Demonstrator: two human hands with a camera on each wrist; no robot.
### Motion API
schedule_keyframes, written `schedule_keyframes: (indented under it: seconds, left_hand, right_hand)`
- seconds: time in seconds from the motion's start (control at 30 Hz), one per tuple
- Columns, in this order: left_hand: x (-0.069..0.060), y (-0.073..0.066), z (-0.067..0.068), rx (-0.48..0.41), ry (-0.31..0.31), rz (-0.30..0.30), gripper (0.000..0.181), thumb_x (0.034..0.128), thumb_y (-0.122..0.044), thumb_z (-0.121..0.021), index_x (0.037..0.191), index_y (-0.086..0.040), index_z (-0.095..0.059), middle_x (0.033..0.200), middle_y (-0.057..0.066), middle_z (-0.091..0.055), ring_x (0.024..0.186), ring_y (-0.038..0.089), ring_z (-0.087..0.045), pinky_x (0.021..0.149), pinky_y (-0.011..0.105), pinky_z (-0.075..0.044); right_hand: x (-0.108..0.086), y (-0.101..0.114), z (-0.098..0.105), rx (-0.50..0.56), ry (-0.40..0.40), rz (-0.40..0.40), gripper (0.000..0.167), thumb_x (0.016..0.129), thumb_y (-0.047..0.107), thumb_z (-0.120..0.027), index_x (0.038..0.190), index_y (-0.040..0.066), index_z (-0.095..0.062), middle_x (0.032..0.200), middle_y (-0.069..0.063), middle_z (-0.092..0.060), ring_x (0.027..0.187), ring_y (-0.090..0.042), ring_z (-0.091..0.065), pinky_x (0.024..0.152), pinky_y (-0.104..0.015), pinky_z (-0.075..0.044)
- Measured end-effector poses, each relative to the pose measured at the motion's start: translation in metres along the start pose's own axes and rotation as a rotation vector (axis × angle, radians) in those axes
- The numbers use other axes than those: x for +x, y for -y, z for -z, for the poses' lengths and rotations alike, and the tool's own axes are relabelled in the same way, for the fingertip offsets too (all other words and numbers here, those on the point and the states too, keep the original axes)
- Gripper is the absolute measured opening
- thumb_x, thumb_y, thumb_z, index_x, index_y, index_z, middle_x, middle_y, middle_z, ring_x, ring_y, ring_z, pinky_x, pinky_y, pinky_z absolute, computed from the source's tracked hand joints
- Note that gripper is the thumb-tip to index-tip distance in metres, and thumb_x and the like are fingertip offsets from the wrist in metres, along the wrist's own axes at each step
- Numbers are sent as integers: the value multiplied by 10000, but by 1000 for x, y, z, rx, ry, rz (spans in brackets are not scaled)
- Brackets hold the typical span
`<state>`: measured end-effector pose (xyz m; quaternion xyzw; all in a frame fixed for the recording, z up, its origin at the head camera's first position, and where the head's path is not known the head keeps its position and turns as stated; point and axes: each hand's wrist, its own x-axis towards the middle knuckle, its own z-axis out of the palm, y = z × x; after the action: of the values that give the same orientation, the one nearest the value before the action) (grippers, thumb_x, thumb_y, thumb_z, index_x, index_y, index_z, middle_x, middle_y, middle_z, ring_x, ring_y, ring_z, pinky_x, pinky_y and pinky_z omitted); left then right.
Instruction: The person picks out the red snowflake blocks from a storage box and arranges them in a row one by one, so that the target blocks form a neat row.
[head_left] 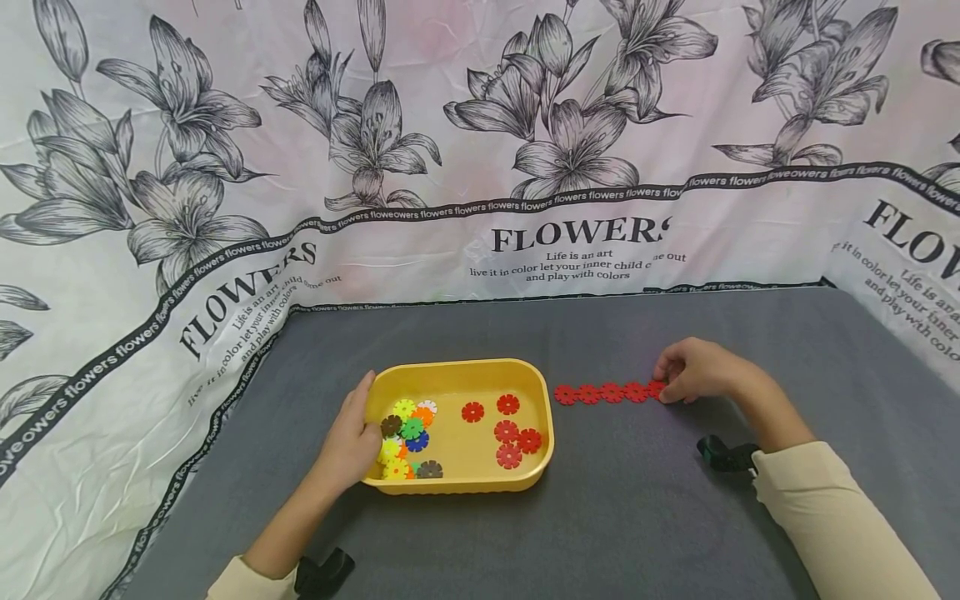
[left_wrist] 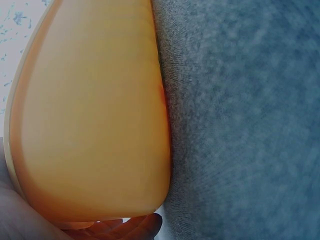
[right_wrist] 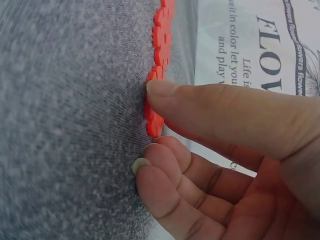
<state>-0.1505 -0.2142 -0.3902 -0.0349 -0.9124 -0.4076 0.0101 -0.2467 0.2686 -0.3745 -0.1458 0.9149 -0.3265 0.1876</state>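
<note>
The left hand (head_left: 350,437) is gripping one tray (head_left: 465,458); the right hand (head_left: 701,371) is pinching one five-disc red row (head_left: 611,392), extending lengthwise rightward beside the tray.

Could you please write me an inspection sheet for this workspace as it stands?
Surface: grey cloth, with the things near its middle.
Job's things: yellow tray holds five red discs, right of the mixed discs; a red row of at least five discs lies outside, right of the tray.
Clutter: nothing seen.
Grips: left grip holds the tray's left end; right grip is at the row's right end, thumb on the end disc.
Cables: nothing seen.
Surroundings: flower-print sheet behind and at both sides; a black piece at each wrist.
</note>
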Motion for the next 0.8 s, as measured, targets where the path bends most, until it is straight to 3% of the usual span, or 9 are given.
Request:
schedule_keyframes:
  seconds: [0.43,0.8]
  left_hand:
    - [-1,-2,1,-5,-3,-4,714,915,62,-376,1589,12,-146,1556,273,-258,1326,409,-376,1090,606,-291]
    - [-2,-2,1,-5,-4,-12,717,912,70,-377,1588,17,-145,1557,274,-258,1338,411,-369,1096,606,-283]
  right_hand:
    - [-1,6,-1,-5,4,1,217,778,48,-799,937,-6,-661,758,-36,-590,675,-185,-551,618,-359,-512]
    - [-4,7,4,-15,-15,-10,297,794,77,-791,1030,-42,-657,810,-55,-598,702,-196,-568,619,-361,-540]
